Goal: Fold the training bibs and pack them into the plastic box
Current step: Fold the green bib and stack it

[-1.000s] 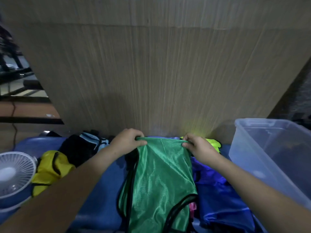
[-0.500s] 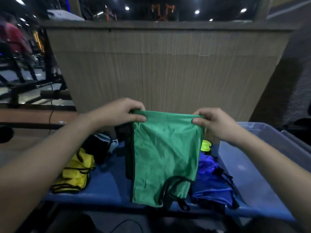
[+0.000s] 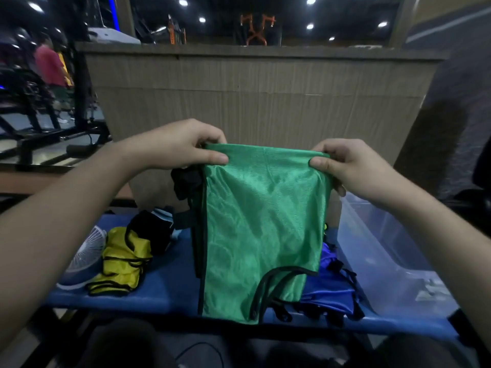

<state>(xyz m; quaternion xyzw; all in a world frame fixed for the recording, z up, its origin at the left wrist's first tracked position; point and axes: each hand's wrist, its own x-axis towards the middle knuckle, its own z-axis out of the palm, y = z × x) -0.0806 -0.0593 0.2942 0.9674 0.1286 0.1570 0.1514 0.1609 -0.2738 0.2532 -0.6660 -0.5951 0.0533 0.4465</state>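
Observation:
A green training bib (image 3: 260, 229) with black trim hangs in the air in front of me, folded lengthwise. My left hand (image 3: 180, 144) pinches its top left corner and my right hand (image 3: 342, 163) pinches its top right corner. Its lower edge dangles over the blue table (image 3: 170, 285). A crumpled yellow bib (image 3: 121, 261) lies on the table to the left. A blue bib (image 3: 332, 285) lies behind the green one at the right. The clear plastic box (image 3: 382, 251) stands at the right end of the table.
A small white fan (image 3: 85, 251) sits at the table's left end, with dark clothing (image 3: 151, 229) beside the yellow bib. A wood-panelled counter (image 3: 255, 96) rises right behind the table. Gym equipment and a person stand far left.
Both hands have lifted the green bib off the table and now hold it up higher. My view has tilted upward, revealing the counter top and the room behind.

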